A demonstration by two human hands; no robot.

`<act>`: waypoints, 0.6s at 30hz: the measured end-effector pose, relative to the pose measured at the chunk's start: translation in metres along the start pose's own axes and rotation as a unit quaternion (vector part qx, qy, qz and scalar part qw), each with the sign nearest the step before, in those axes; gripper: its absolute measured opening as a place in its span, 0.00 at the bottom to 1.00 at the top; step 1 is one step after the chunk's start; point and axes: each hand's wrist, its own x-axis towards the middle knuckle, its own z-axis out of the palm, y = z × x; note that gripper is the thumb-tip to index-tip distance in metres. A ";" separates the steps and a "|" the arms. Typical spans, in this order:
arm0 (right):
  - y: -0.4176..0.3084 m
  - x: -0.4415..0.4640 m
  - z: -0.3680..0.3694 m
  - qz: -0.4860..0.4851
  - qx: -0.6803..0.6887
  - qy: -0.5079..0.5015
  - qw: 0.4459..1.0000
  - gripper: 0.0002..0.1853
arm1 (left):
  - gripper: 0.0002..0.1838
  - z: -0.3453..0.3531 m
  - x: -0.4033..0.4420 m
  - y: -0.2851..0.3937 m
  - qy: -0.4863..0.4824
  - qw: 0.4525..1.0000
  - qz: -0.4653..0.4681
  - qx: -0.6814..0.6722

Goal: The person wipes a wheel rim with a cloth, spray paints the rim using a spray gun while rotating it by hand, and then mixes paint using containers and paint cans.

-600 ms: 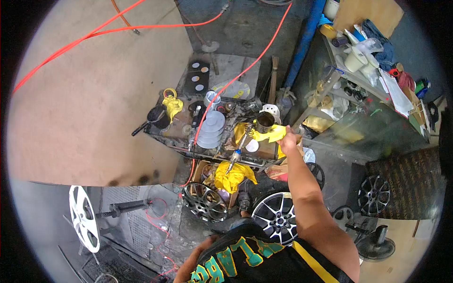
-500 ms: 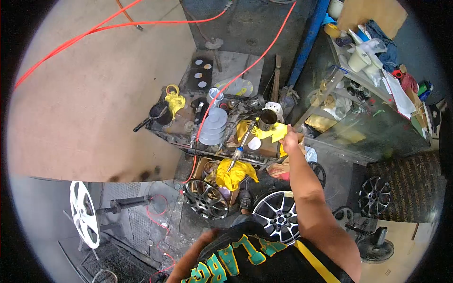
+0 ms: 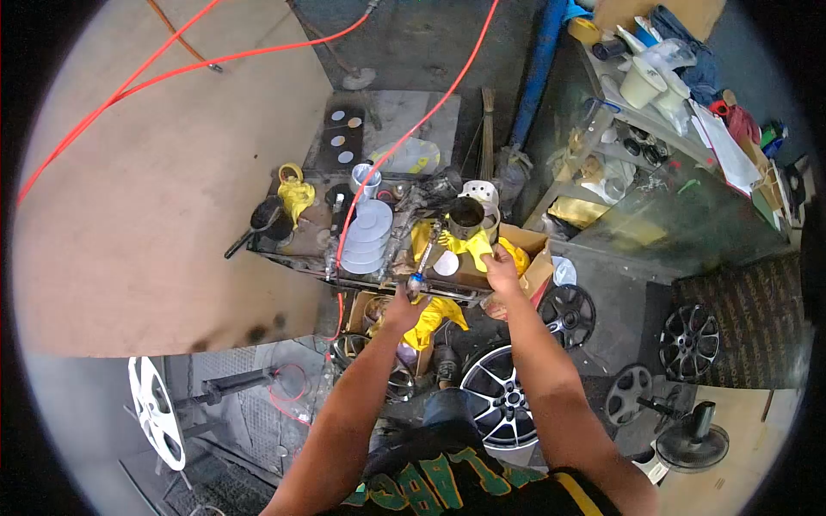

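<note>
My right hand (image 3: 502, 270) is closed on a crumpled yellow cloth (image 3: 471, 244) at the front right of the cluttered bench (image 3: 301, 244). Just behind that cloth stands a dark-stained metal cup (image 3: 465, 217). My left hand (image 3: 404, 310) is at the bench's front edge, its fingers around the lower end of a slim metal tool with a blue band (image 3: 416, 281); the hand hides that end. Left of the tool lies a stack of pale grey discs (image 3: 366, 236). A small white disc (image 3: 446, 263) lies between the tool and my right hand.
Red hoses (image 3: 439, 105) hang across the bench. A black pot (image 3: 271, 220) sits at its left end. Below is a box with yellow cloth (image 3: 434, 320). Wheel rims (image 3: 506, 397) lie on the floor; a white rim (image 3: 157, 413) is on a stand. A cluttered shelf (image 3: 615, 112) stands at right.
My left hand has come up from beside my body to the tool at the bench edge. My right hand stays on the yellow cloth. The view has shifted slightly.
</note>
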 end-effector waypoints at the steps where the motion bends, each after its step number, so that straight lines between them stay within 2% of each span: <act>1: -0.013 -0.005 -0.003 0.001 0.000 0.002 1.000 0.07 | 0.32 0.002 0.006 0.005 0.001 1.000 -0.016 -0.006; 3: -0.028 -0.010 -0.011 -0.011 0.035 -0.019 0.999 0.08 | 0.31 0.005 0.012 0.016 -0.001 0.999 -0.033 -0.010; 4: -0.031 -0.010 -0.020 0.004 0.055 0.027 0.998 0.05 | 0.29 0.005 0.013 0.019 0.019 0.999 -0.044 -0.002; 5: -0.031 -0.017 -0.027 -0.031 0.100 0.121 0.987 0.09 | 0.27 0.001 0.014 0.021 0.039 0.998 -0.055 0.009; 6: -0.065 -0.029 -0.036 0.030 0.292 0.147 0.945 0.12 | 0.27 -0.005 0.015 0.026 0.036 0.998 -0.053 0.015; 7: -0.098 -0.038 -0.045 0.087 0.470 0.164 0.863 0.15 | 0.26 -0.011 0.015 0.033 0.047 0.998 -0.045 0.006; 9: -0.061 -0.038 -0.101 0.082 0.519 0.156 0.836 0.16 | 0.24 -0.019 0.017 0.041 0.054 0.997 -0.045 -0.007; 11: -0.057 -0.072 -0.137 0.105 0.582 0.158 0.791 0.18 | 0.24 -0.024 0.024 0.041 0.044 0.997 -0.055 -0.013; 13: -0.062 -0.106 -0.150 0.128 0.535 0.166 0.818 0.23 | 0.25 -0.021 0.030 0.034 0.017 0.999 -0.036 -0.015; 15: -0.037 -0.126 -0.158 0.149 0.465 0.148 0.860 0.24 | 0.25 -0.008 0.032 0.025 0.026 0.999 -0.021 -0.003; 16: -0.069 -0.142 -0.139 0.192 0.441 0.162 0.862 0.22 | 0.26 0.000 0.033 0.020 0.036 0.999 -0.006 0.012; 18: -0.076 -0.162 -0.114 0.137 0.387 0.116 0.904 0.13 | 0.26 0.015 0.035 0.008 0.048 0.999 -0.020 0.006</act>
